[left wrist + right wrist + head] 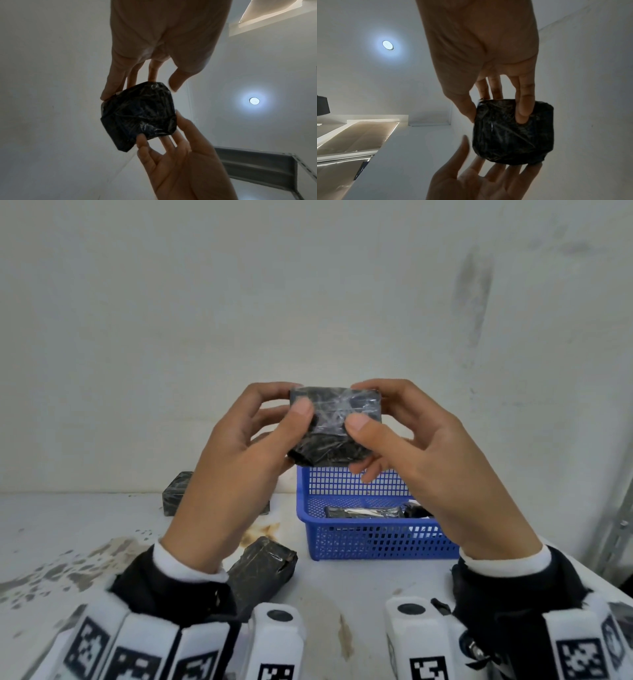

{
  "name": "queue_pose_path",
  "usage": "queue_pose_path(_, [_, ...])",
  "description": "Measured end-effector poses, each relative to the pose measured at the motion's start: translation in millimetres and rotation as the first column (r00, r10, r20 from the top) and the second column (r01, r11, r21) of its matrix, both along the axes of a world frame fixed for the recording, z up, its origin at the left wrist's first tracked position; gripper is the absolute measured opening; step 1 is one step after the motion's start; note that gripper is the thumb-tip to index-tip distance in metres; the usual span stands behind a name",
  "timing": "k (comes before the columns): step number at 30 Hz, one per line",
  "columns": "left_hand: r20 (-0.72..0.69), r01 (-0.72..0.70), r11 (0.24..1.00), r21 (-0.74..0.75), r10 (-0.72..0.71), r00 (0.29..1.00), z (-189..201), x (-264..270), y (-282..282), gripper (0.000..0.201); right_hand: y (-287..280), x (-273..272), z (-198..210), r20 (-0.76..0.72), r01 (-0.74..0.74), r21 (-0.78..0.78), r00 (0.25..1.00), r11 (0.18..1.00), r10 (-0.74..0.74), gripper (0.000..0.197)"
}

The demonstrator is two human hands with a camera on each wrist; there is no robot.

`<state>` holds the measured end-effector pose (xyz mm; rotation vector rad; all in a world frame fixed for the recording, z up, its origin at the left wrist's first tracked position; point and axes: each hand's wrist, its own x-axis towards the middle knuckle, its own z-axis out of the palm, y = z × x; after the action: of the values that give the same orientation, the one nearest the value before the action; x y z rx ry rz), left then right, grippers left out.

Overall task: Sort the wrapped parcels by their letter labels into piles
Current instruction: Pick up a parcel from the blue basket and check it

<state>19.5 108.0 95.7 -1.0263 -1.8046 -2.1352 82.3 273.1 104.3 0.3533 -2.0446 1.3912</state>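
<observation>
— Fingers first: what have they got?
— Both thumbs press the near face of one black wrapped parcel (334,426), and the other fingers curl behind and under it. The left hand (236,460) clamps its 9 o'clock side, the right hand (421,453) its 3 o'clock side. It is held up in the air, above the far rim of the blue basket (308,529).
— How do the hands sit?
— Palms turned inward toward each other, wrists low, forearms rising from 6 o'clock. In the left wrist view the parcel (139,116) hangs between the two sets of fingertips; in the right wrist view one finger (524,108) lies across its face.
— Count the parcels.
— Four are plain: the held one, one lying on the table (68,525) at 6 o'clock between the wrists (263,568), one at 9 o'clock by the wall (176,491), and one flat in the basket (363,512). Another dark thing lies beside that one in the basket; I cannot tell what it is.
— Any letter readable?
— None; the film is crumpled and glossy. The wrist bands carry black-and-white square code markers (90,642).
</observation>
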Motion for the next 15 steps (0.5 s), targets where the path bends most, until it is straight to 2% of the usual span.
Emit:
queue_pose_path(4, [-0.012, -0.017, 0.999, 0.04, 0.017, 1.0, -1.3, 3.8, 5.9, 0.037, -4.1, 3.9, 1.5, -0.033, 0.016, 0.041, 0.999, 0.999, -0.015, 0.039])
queue_pose_path(10, [-0.059, -0.027, 0.998, 0.055, 0.03, 0.998, -1.0, 5.4, 6.3, 0.037, -3.4, 4.5, 2.5, -0.053, 0.032, 0.037, 0.998, 0.999, -0.03, 0.028])
queue_pose_path(12, [-0.073, -0.038, 0.998, 0.052, 0.042, 0.996, -0.5, 5.9, 6.2, 0.034, -3.1, 4.3, 2.6, -0.06, 0.029, 0.032, 0.998, 0.999, -0.027, 0.018])
queue_pose_path(15, [-0.022, -0.002, 0.999, 0.048, 0.003, 1.0, 1.0, 7.0, 4.4, 0.038, -4.0, 5.4, 2.2, -0.079, 0.018, 0.012, 0.997, 1.0, -0.017, 0.015])
